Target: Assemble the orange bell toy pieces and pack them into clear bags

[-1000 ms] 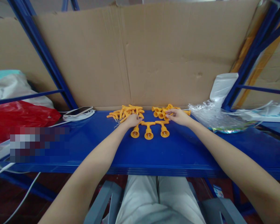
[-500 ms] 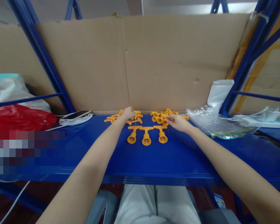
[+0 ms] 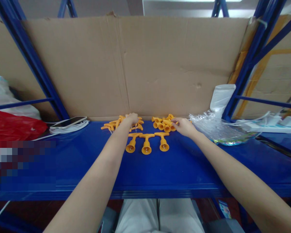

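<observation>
While the left hand [image 3: 132, 118] is down among the orange handles [image 3: 118, 123] at the back of the bench [image 3: 184, 171], the right hand [image 3: 183, 126] is at the near right edge of the orange bells [image 3: 167, 122]. The left fingers are largely hidden, so I cannot tell how far they are open or whether they grip a handle. The right thumb and fingers are bent and a little apart, at the bells; whether they hold one is unclear. In front, three corkscrews [image 3: 146, 143] stand in a row, mouths toward the person, with spirals [image 3: 146, 149] showing inside.

The step looks like picking one piece from each heap. The handles lie tangled, so it would be best to pinch one by its crossbar, keep fingertips off the sharp point, and lift without dragging neighbours. A light grip should suit the bells, which probably roll easily.
</observation>
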